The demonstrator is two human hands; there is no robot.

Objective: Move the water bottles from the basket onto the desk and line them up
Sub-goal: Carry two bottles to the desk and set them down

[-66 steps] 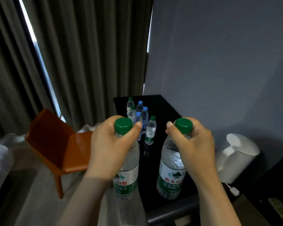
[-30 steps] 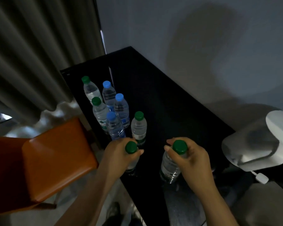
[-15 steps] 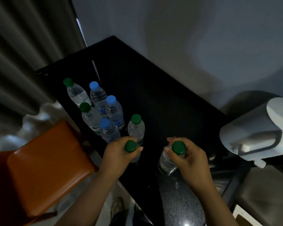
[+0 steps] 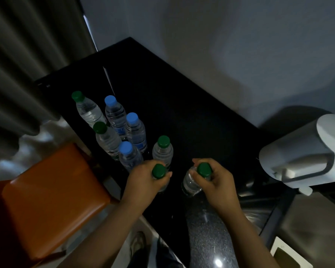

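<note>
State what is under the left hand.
A green-capped water bottle, gripped near its neck by the left hand. The hand hides its label and whether its base touches the desk.

Since 2.2 s ago, the two green-capped bottles gripped at their necks have been carried forward and lowered. The left bottle (image 4: 159, 172), held then by the left hand (image 4: 143, 182) high up and out past the desk's (image 4: 182, 105) left edge, has been brought in over the dark top, low and just beside the nearest standing bottle (image 4: 162, 151) of the group. The right bottle (image 4: 190, 185), in the right hand (image 4: 219, 184), has been brought down level with it, apart to the right. Whether their bases are resting on the top cannot be told. The desk is now viewed from closer and more steeply
</note>
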